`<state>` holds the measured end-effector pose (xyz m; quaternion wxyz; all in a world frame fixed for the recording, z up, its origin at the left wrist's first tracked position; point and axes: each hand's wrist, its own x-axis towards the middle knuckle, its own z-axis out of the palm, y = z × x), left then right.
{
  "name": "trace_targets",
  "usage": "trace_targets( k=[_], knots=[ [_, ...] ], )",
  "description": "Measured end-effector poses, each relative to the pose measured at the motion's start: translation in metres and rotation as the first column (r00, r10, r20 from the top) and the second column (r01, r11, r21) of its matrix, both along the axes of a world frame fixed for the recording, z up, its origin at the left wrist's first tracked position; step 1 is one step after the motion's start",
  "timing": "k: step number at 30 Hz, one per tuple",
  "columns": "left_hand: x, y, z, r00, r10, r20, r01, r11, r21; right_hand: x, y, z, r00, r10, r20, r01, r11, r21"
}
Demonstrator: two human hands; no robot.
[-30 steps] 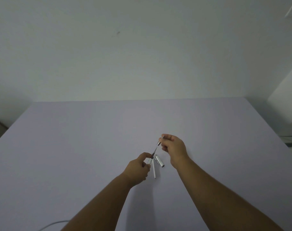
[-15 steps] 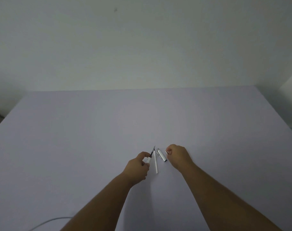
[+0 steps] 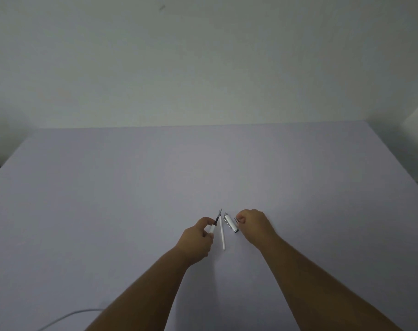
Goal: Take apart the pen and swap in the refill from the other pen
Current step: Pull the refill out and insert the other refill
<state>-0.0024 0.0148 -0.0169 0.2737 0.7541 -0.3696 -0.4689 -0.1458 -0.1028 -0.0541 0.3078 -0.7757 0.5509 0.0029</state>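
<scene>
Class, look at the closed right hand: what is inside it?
A small silvery piece peeks out at the fingertips of the right hand. The curled fingers cover the rest, so what it is cannot be told.

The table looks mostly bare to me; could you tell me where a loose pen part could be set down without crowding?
Free: the table left of the left hand, right of the right hand, and the far half up to the wall. Crowded: between the hands, where the white refill and pen section lie. A cable crosses the near left edge.
</scene>
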Motion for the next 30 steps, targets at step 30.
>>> trace_targets(
  k=[30],
  knots=[
    [-0.014, -0.008, 0.013, 0.996, -0.078, 0.050, 0.080, 0.996, -0.036, 0.007, -0.003, 0.046, 0.593, -0.613, 0.522, 0.208, 0.743, 0.637]
  ],
)
